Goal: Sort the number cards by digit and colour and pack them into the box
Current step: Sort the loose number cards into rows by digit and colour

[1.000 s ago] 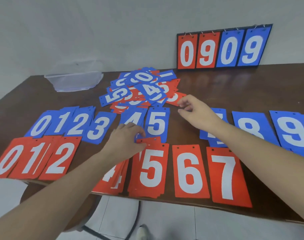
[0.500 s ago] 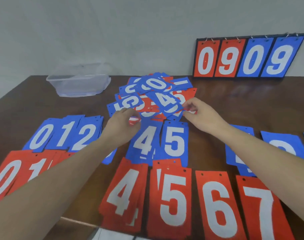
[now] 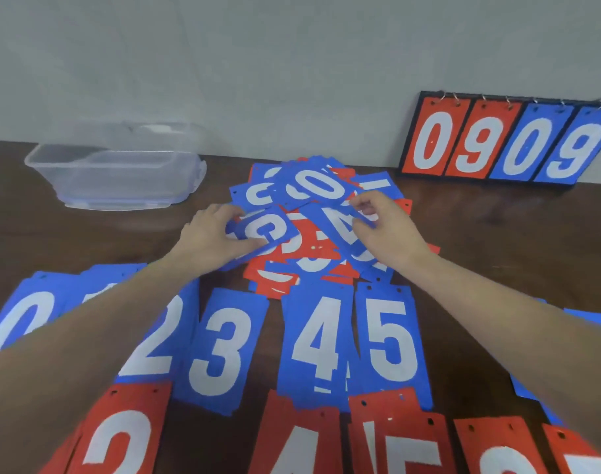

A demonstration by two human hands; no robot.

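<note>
— What are the two hands doing?

— Both are on the unsorted heap of cards in the middle of the dark wooden table. The left hand pinches a blue card, thumb under its near edge and fingers at its far left side; the digit on it looks like a 5 or a 6 turned sideways, I cannot tell which. The right hand has its fingers curled onto a blue 4 card lying tilted on the heap, thumb and forefinger nipping its far edge.

— And around them?

— On top of the heap, just beyond the hands, lies a blue 0 card. Nearer the camera runs a row of sorted blue stacks: 0, 2, 3, 4 and 5, partly hidden by the left forearm. Below that, red stacks show a 2, 4 and 5, cut off by the frame edge.

— The box?

— A clear plastic box stands at the far left of the table by the wall, well apart from the heap. At the far right a flip scoreboard reading 0909 leans against the wall.
</note>
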